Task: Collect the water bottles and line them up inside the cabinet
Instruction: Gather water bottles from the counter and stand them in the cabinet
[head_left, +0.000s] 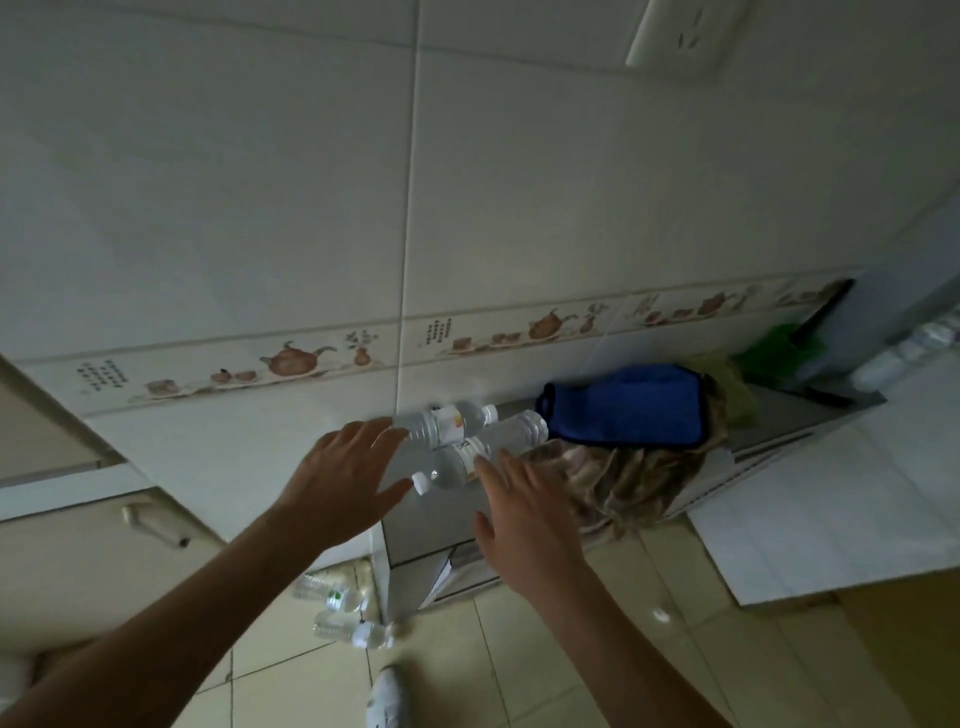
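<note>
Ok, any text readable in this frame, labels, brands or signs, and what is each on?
None can be quoted.
Upper bottle label: orange-and-white print, blurred.
Lower bottle label: dark marks, unreadable.
Floor bottle label: green patch, too small.
Wall tile border: columns of small characters, too small.

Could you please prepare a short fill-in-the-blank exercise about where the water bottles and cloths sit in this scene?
1. Both hands, left hand and right hand, reach toward ____ water bottles lying on the ledge.
2. The cloth right of those bottles is ____.
3. More bottles lie below on the ____.
4. Neither hand holds a ____ yet.

Missing words: two; blue; floor; bottle
</note>
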